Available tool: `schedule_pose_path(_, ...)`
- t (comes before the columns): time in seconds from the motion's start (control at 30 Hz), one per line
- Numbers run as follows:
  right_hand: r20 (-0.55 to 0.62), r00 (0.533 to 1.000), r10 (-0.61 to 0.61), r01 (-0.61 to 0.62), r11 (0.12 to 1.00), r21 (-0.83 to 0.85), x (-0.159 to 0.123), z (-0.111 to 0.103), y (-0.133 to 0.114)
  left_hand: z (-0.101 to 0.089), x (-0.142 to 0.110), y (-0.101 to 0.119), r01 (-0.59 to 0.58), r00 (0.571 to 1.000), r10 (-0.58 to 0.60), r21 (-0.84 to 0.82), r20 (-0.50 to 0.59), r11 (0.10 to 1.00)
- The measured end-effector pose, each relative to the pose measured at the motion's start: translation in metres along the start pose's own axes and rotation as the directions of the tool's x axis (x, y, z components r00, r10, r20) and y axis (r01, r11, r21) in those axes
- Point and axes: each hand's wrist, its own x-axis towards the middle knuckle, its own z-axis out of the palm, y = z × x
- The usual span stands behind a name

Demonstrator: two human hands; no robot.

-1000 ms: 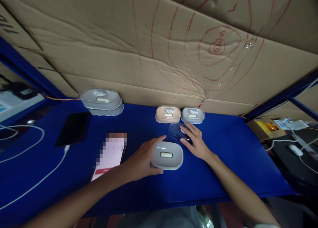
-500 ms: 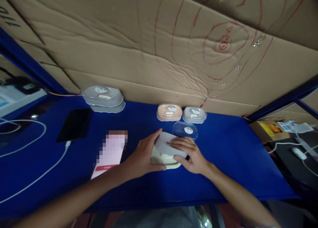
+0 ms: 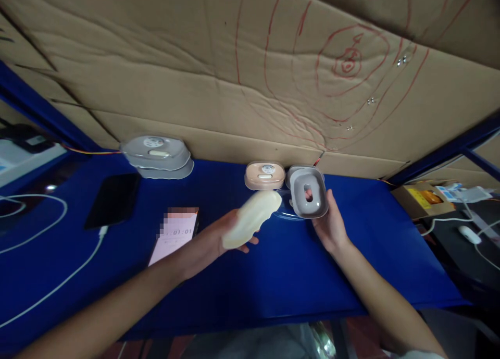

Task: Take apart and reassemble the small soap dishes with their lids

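1. My left hand [image 3: 219,236] is closed on the tilted cream tray [image 3: 253,218] at the centre; my thumb is hidden, and a loose hold could let it slip.
2. My right hand [image 3: 331,228] clasps the grey tray [image 3: 317,195], right of centre; dipping it carelessly might knock the clear lid [image 3: 289,215].
3. Cream looks smooth, wavy-edged; grey, rounded, with an oval slot.
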Motion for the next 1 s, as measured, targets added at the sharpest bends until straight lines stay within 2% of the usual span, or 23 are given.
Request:
schedule_pose_path(0.07, 0.145, 0.974, -0.172, 0.205, 0.943, -0.262, -0.011, 0.002, 0.002, 0.006, -0.003, -0.006, -0.038, 0.994, 0.072, 0.350, -0.087, 0.936)
schedule_pose_path(0.1, 0.264, 0.932, -0.248, 0.335, 0.866, -0.372, -0.018, 0.003, 0.003, 0.009, -0.005, -0.010, -0.059, 0.988, 0.118, 0.473, -0.097, 0.879)
schedule_pose_path(0.13, 0.403, 0.867, -0.294, 0.466, 0.766, -0.443, -0.025, 0.006, 0.002, 0.011, -0.005, -0.014, -0.083, 0.985, 0.151, 0.540, -0.083, 0.838)
schedule_pose_path(0.2, 0.647, 0.703, -0.297, 0.671, 0.578, -0.464, -0.038, 0.012, 0.001, 0.014, -0.005, -0.020, -0.130, 0.984, 0.176, 0.525, -0.039, 0.841)
schedule_pose_path(0.23, 0.722, 0.633, -0.280, 0.734, 0.513, -0.445, -0.043, 0.016, 0.001, 0.014, -0.003, -0.023, -0.142, 0.984, 0.176, 0.476, -0.028, 0.868)
schedule_pose_path(0.27, 0.772, 0.580, -0.260, 0.776, 0.464, -0.427, -0.047, 0.019, 0.001, 0.013, -0.001, -0.025, -0.143, 0.984, 0.175, 0.421, -0.038, 0.896)
schedule_pose_path(0.33, 0.828, 0.515, -0.223, 0.823, 0.397, -0.405, -0.052, 0.024, 0.003, 0.010, 0.003, -0.029, -0.118, 0.983, 0.157, 0.323, -0.096, 0.939)
schedule_pose_path(0.43, 0.871, 0.465, -0.158, 0.854, 0.341, -0.394, -0.053, 0.027, 0.005, 0.004, 0.007, -0.033, -0.093, 0.983, 0.124, 0.215, -0.134, 0.972)
schedule_pose_path(0.57, 0.899, 0.430, -0.081, 0.878, 0.271, -0.395, -0.052, 0.026, 0.002, 0.000, 0.007, -0.033, -0.133, 0.990, 0.138, 0.122, -0.037, 0.984)
schedule_pose_path(0.67, 0.907, 0.418, -0.047, 0.890, 0.221, -0.398, -0.053, 0.026, -0.001, 0.001, 0.003, -0.029, -0.145, 0.988, 0.152, 0.166, -0.026, 0.975)
schedule_pose_path(0.77, 0.906, 0.422, -0.024, 0.890, 0.200, -0.409, -0.056, 0.027, -0.002, 0.004, -0.002, -0.023, -0.160, 0.986, 0.164, 0.261, 0.007, 0.952)
schedule_pose_path(0.83, 0.907, 0.420, -0.014, 0.892, 0.187, -0.411, -0.058, 0.027, -0.001, 0.005, -0.005, -0.018, -0.166, 0.986, 0.161, 0.269, 0.040, 0.949)
schedule_pose_path(1.0, 0.933, 0.360, -0.031, 0.925, 0.143, -0.352, -0.060, 0.026, 0.001, 0.007, -0.005, -0.013, -0.135, 0.990, 0.121, 0.241, 0.072, 0.961)
